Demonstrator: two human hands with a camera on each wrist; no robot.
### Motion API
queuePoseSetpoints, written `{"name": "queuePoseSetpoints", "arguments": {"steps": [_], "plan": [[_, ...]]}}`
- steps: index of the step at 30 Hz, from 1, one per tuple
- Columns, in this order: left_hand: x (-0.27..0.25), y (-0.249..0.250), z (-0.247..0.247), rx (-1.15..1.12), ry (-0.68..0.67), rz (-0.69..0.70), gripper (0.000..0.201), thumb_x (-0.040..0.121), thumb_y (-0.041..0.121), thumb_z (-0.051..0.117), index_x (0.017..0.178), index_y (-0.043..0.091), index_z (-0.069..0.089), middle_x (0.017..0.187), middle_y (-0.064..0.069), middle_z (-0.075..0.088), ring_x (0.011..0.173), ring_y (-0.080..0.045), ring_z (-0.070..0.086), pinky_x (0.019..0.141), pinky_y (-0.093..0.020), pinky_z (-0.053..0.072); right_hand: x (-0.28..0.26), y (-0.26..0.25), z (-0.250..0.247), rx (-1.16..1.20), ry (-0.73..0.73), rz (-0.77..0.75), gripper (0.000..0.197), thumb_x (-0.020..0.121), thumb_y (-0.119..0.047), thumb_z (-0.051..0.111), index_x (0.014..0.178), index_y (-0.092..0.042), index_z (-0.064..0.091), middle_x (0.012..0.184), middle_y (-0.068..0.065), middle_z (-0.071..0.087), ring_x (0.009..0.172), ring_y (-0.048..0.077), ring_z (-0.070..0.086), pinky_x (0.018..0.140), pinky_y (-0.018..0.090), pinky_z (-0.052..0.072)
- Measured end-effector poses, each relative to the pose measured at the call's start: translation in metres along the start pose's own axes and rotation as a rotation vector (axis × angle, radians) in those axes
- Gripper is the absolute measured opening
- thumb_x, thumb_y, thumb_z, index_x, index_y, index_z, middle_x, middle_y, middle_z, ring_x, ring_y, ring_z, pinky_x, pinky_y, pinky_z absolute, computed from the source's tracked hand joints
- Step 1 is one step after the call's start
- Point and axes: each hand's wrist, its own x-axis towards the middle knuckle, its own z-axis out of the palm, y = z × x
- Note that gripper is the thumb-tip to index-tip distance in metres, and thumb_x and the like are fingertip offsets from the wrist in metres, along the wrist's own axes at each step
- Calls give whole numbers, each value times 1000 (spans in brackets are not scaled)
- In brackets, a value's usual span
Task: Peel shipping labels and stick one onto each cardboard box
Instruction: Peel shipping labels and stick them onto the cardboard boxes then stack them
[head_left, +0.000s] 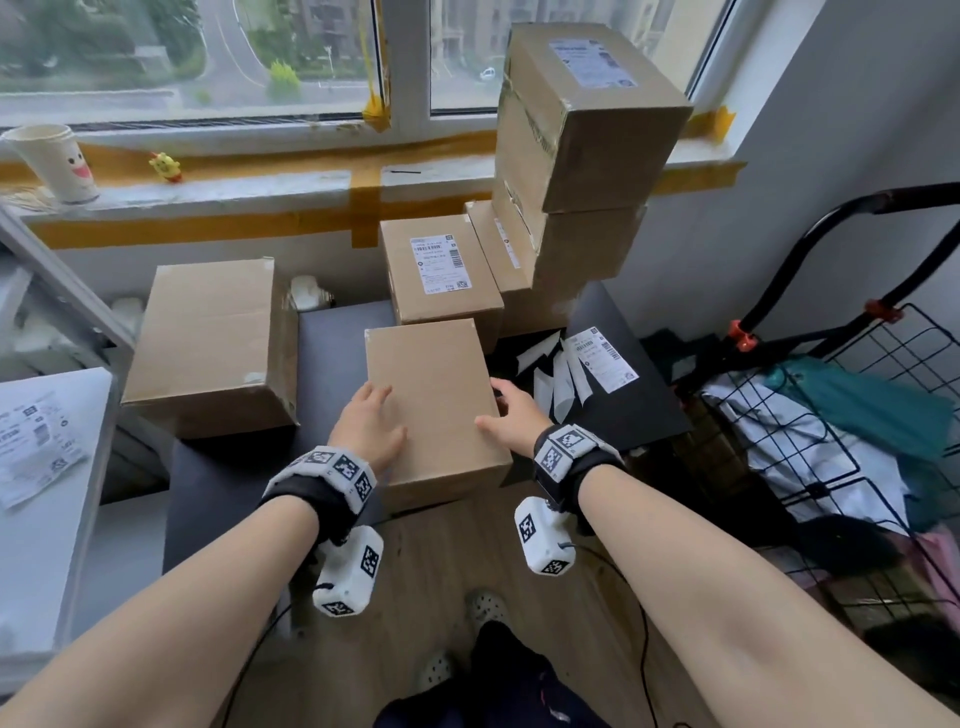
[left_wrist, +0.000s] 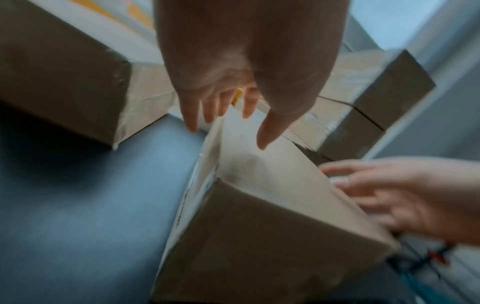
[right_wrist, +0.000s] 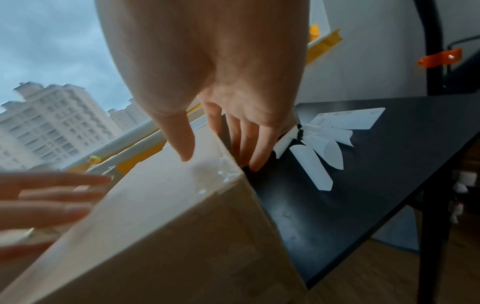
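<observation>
Plain box (head_left: 434, 395) at the near edge of the dark table (head_left: 332, 353), top face bare, no label on it. Left hand (head_left: 370, 423) laid on the box's left top edge, fingers straight and spread, gripping nothing; same seen from the left wrist view, fingertips (left_wrist: 191, 123) pointing down past the box's far corner. Right hand (head_left: 511, 413) against the box's right side: thumb over the top edge, fingers (right_wrist: 257, 152) straight down along the side wall to the table. Loose, open hold; no curl around anything.

Behind, touching the plain box's far end: smaller box (head_left: 439, 273) already carrying a label. Further right, a stack of boxes (head_left: 576, 156), the top one labelled. Large unlabelled box (head_left: 208, 343) to the left, apart from the plain one.

On the table just right of the right hand: loose label (head_left: 602, 358) lying flat, with curled white backing strips (head_left: 558, 382) beside it. More label sheets (head_left: 31, 436) on the grey surface far left.
</observation>
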Motion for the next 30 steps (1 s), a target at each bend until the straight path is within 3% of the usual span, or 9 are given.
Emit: {"name": "queuePoseSetpoints", "arguments": {"steps": [3,6,12,17,24,30], "plan": [[-3,28,5,275,-11,153,52,95,24,45,144,16,31,156,-11,19,144,-25,18,116,-38,20,-7,3,-10,-282,23,-64,54,93,-27,50,144,-22,33,143,7,46,128,27,47,104,41,41],[-2,55,18,462,-1,288,47,98,27,37,143,16,33,154,-10,25,143,-25,20,115,-39,21,-9,14,-24,-538,37,-99,48,97,-29,43,143,-20,34,143,7,43,127,29,46,103,42,40],[26,111,58,574,-3,447,38,97,25,36,132,13,43,139,-9,44,131,-25,37,105,-36,33,6,51,-69,-708,101,-93,38,97,-23,40,133,-16,46,135,7,50,122,29,49,101,44,40],[66,167,101,580,-39,487,37,95,24,40,130,13,45,135,-7,47,129,-25,39,102,-34,36,34,89,-123,-760,125,-97,33,95,-20,42,127,-14,50,128,8,54,119,28,52,99,42,41],[121,216,164,594,-179,426,37,95,25,39,129,12,45,140,-6,42,133,-23,35,105,-34,31,86,150,-179,-753,74,-59,37,96,-24,42,132,-15,47,134,6,50,121,27,49,99,41,38],[154,225,208,672,-388,352,53,97,24,34,147,12,21,156,-6,15,146,-24,7,118,-38,7,135,181,-196,-626,21,52,46,92,-30,55,132,-12,42,131,9,46,121,27,47,98,41,42]]}}
